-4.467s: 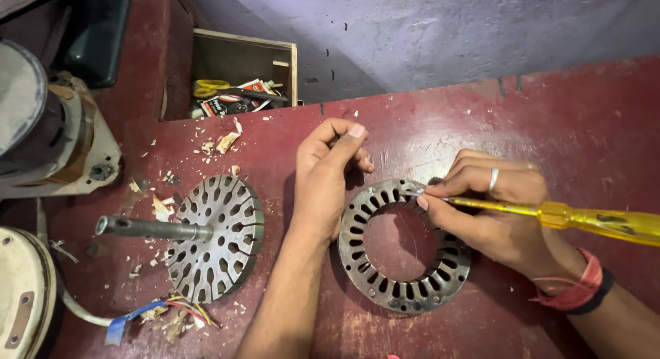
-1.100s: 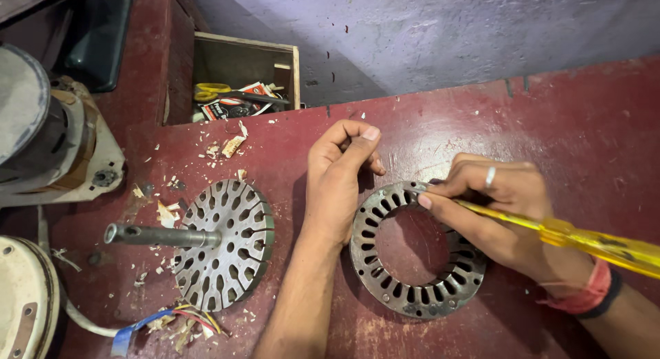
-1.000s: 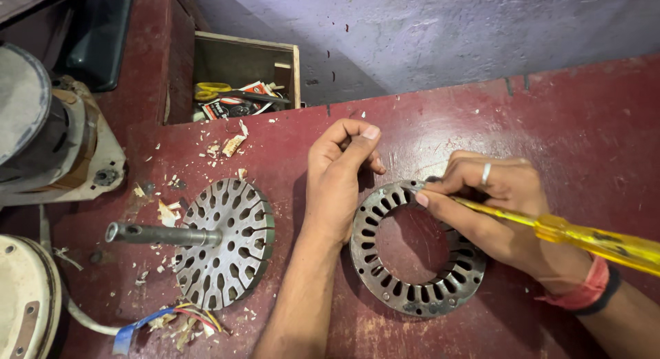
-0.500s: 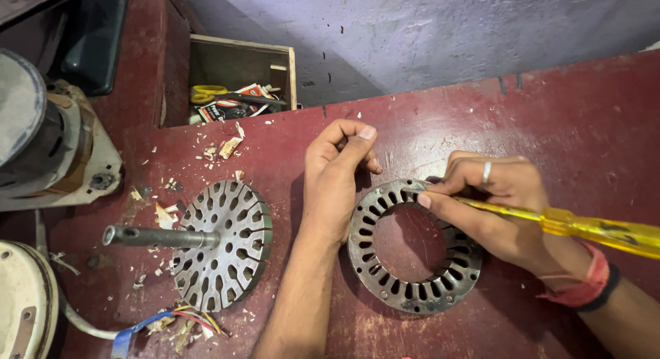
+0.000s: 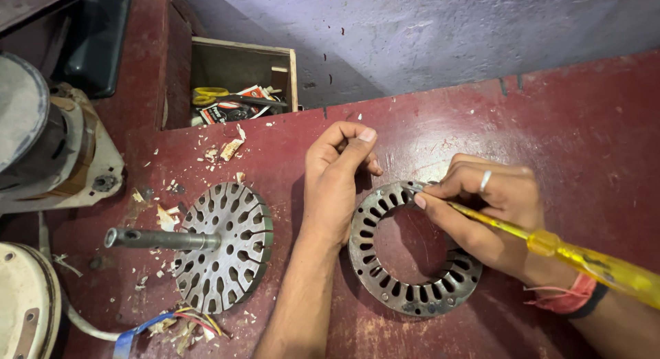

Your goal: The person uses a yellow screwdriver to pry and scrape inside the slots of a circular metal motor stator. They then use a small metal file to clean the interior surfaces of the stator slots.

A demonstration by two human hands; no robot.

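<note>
Right in the middle of the dark red surface (image 5: 550, 111) sits a slotted steel ring (image 5: 412, 252), lying flat, with its slots running all the way round the inner edge. My right hand (image 5: 491, 211) is closed tight around a yellow-handled screwdriver (image 5: 570, 256), index finger stretched along the shaft, and the tip is down at the top edge of the ring; I can't make out which slot it's in. My left hand (image 5: 337, 184) holds nothing: it's loosely curled, palm side resting on the surface and pressed against the ring's left rim, thumb raised toward the top.

Just left of that arm is a round slotted rotor (image 5: 223, 249) with a steel shaft (image 5: 158, 239) sticking out to the left. Scraps of paper-like bits (image 5: 165, 218) are scattered around it, and some coloured wires (image 5: 185, 321) poke out near its bottom edge. Further left there's a motor housing (image 5: 48, 139) and a pale round cover (image 5: 24, 304) at the corner. Up behind, well apart from the ring, an open wooden box (image 5: 240, 63) holds scissors with yellow handles (image 5: 213, 96) and other odds and ends.
</note>
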